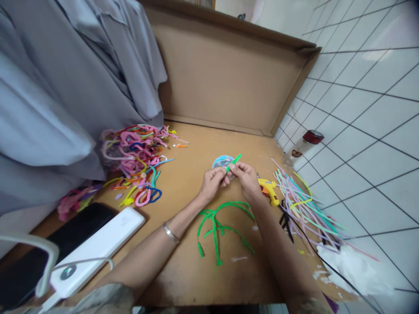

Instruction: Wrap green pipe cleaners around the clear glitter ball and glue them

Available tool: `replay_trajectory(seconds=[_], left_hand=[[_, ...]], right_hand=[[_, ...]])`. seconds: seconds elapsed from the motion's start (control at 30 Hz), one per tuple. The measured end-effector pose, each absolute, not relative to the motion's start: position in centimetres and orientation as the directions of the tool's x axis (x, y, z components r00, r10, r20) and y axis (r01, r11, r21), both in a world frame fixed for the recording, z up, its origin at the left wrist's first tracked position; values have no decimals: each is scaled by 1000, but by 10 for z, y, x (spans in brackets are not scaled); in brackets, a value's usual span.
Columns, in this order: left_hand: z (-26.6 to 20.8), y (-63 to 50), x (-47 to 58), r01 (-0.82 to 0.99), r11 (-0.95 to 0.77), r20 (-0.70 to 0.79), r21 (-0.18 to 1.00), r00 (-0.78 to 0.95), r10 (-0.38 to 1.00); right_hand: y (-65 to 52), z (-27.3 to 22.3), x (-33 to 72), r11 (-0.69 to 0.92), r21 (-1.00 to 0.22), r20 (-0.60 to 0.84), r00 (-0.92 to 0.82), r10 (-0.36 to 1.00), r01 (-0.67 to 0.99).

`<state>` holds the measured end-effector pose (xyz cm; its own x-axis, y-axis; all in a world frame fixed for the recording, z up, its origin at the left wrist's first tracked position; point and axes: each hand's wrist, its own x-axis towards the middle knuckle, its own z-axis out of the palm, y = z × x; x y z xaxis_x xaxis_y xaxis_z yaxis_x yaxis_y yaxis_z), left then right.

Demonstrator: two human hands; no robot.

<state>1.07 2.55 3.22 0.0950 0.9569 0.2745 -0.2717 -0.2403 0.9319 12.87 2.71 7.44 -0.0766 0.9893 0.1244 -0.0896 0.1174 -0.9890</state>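
Both my hands meet over the middle of the table, pinching one short green pipe cleaner (pixel 238 158). My left hand (pixel 214 181) is closed on its lower end. With thumb and finger together, my right hand (pixel 245 176) grips it nearer the upper tip, which sticks out past the fingers. Just behind the hands lies a round blue-edged item (pixel 220 161), partly hidden by them. Nearer to me, a branching figure of green pipe cleaners (pixel 214 226) rests on the table between my forearms, its right side partly covered by my right arm.
A tangled heap of colourful pipe cleaners (pixel 137 152) lies left, beside grey cloth (pixel 124 65). A white power bank (pixel 101 244) and black phone-like slab (pixel 85 226) sit front left. Right are a yellow glue gun (pixel 269 191), straight pipe cleaners (pixel 304 205), a jar (pixel 303 146) and tiled wall (pixel 369 109).
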Motion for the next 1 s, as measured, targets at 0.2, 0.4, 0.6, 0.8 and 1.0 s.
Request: replay_trajectory(seconds=[0.2, 0.4, 0.6, 0.8, 1.0], left_hand=[[27, 27, 12, -216, -260, 278, 941, 61, 959], [29, 25, 11, -184, -284, 302, 941, 75, 950], [34, 21, 10, -123, -327, 339, 937, 84, 937], [33, 23, 7, -116, -326, 338, 938, 93, 937], [29, 26, 6, -169, -291, 315, 942, 141, 939]], right_hand=[[34, 72, 136, 115, -992, 117, -22, 993, -56], [30, 69, 129, 123, -987, 127, -34, 991, -107], [27, 69, 121, 101, -937, 111, -11, 994, -334], [31, 70, 129, 56, -961, 70, -41, 997, -271], [38, 68, 138, 185, -971, 159, 163, 974, -154]])
